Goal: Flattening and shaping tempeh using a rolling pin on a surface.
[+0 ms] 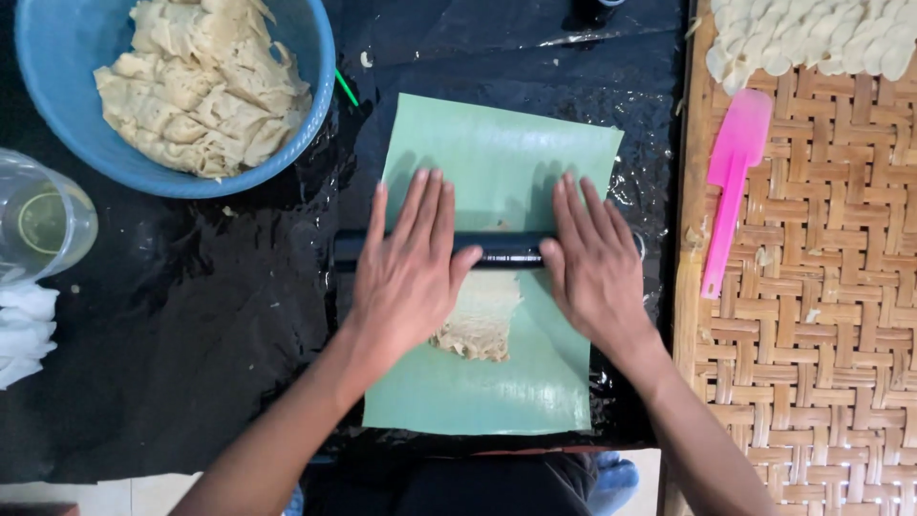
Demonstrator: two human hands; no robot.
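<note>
A light green sheet (497, 153) lies on black plastic in the middle. Across it rests a dark cylindrical roller (501, 249). My left hand (411, 268) lies flat on the roller's left part, fingers spread. On the roller's right part my right hand (592, 263) presses flat as well. A flattened patch of pale beige dough (482, 320) shows between my hands, just below the roller and partly under my left palm.
A blue bowl (57, 115) heaped with beige dough pieces sits at top left. A clear cup (43, 225) and white cloth (24, 330) are at the left edge. A woven mat (812, 315) on the right carries a pink spatula (731, 182) and pale pieces (812, 38).
</note>
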